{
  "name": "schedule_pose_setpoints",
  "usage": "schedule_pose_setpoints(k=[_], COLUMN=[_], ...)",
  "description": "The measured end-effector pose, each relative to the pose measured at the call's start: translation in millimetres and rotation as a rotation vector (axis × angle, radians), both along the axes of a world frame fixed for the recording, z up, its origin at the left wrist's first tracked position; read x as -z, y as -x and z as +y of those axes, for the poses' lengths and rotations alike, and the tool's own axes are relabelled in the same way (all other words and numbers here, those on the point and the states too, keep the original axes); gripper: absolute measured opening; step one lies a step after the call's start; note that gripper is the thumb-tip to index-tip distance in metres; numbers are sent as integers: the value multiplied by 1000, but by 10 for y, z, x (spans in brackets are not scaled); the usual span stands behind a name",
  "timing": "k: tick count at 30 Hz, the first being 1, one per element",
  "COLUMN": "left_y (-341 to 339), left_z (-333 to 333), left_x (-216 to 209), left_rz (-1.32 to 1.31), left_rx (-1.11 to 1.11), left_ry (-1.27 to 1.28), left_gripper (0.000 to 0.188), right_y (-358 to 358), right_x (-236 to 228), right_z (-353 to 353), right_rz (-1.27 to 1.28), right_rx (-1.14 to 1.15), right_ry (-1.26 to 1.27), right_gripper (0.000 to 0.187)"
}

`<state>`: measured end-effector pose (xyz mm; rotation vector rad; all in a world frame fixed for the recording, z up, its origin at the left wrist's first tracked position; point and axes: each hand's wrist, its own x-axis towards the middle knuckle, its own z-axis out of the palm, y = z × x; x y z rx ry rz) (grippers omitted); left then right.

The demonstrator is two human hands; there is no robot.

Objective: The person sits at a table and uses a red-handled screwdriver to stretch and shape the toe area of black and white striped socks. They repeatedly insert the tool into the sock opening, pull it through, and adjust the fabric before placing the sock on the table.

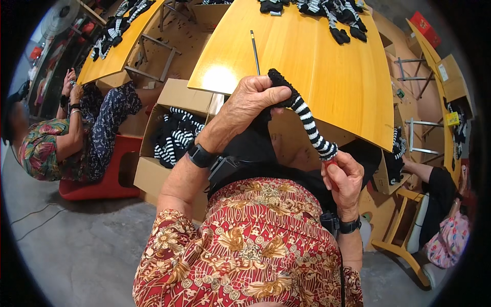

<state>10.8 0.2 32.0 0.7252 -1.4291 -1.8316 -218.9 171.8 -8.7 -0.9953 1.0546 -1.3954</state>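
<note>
Red-and-gold patterned shirt (261, 235) is filling the foreground. Left hand (250, 100) is pinching the black end of a black-and-white striped knitted sock (307, 120); right hand (345, 181) is clamping a small red item (330, 162), mostly hidden, at the striped end. Sock is bridging near the close edge of the glossy yellow wooden table (317, 66). Good handling probably means keeping knit untwisted, tension even. Striped socks (332, 13) are lying at the table's far end; open brown cardboard box (156, 179) is standing left of it.
</note>
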Motion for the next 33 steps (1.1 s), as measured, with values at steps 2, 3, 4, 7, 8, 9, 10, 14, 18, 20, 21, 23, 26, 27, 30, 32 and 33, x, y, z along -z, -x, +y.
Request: schedule_pose_setpoints(k=[2,3,4,7,8,9,10,14,18,20,21,23,26,27,30,32,33], left_y=[76,120,148,169,137,120,121,127,114,144,154,153,91,108,110,118,48], left_z=[91,117,111,59,41,26,21,-2,22,70,79,69,-3,-6,-47,-80,-81], left_x=[-68,-84,-56,58,67,79,110,184,155,100,85,104,169,173,141,245,284], left_rz=[91,137,147,159,152,144,123,68,60,47,40,222,172,120,-30,-64,1], left_rx=[-106,-159,-169,-142,-95,-48,-40,-16,-17,-124,-178,-193,-104,-98,-238,-514,-512], left_ry=[-24,-37,-19,17,18,20,13,-25,-89,-102,-108,-166,-129,-117,3,225,159], left_gripper=[22,22,22,21,20,20,20,20,20,20,20,22,26,27,36,43,53], right_y=[14,41,41,75,139,176,173,141,92,79,70,71,63,56,-23,-39,-31], right_x=[-51,-30,-38,-52,-43,-37,-36,-51,-19,-5,-7,-14,-9,-13,-38,-89,-124], right_z=[-25,-28,-37,-71,-78,-87,-88,-84,-115,-119,-123,-121,-157,-175,-193,-209,-184], right_rz=[-85,-116,-178,-359,-415,-471,-505,-591,-600,-605,-610,-610,-595,-585,-525,-262,-28], right_rx=[-31,-53,-69,-124,-150,-175,-180,-187,-195,-191,-193,-206,-215,-207,-119,-32,25], right_ry=[-7,-9,-21,-99,-151,-204,-223,-296,-298,-287,-280,-284,-295,-291,-216,-111,-40], right_gripper=[29,29,29,29,29,29,29,22,16,15,16,16,16,16,18,19,20])
